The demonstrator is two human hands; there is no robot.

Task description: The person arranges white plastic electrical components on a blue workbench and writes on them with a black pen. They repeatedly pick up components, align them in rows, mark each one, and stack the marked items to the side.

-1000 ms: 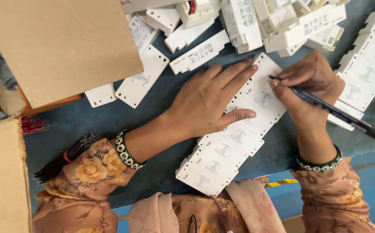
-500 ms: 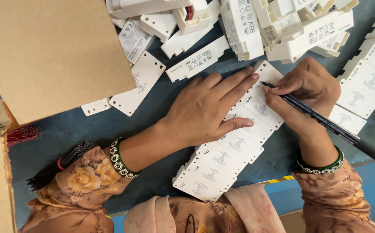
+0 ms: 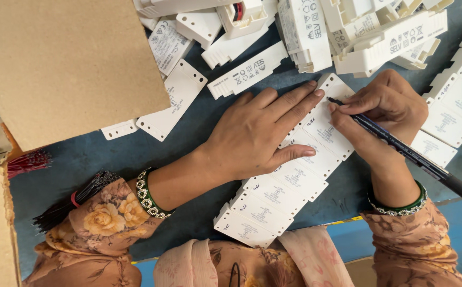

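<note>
Since a second ago: row of white cases (image 3: 289, 183) sits lower-left in view; pen tip has crept up the top case. Left hand (image 3: 257, 135) lies flat, fingers spread, pinning the overlapped row on the blue table (image 3: 108, 154). Right hand (image 3: 382, 114) pinches a dark pen (image 3: 401, 151), tip on the top case. Best keep the palm pressing firmly so cases don't slide; short, light strokes.
</note>
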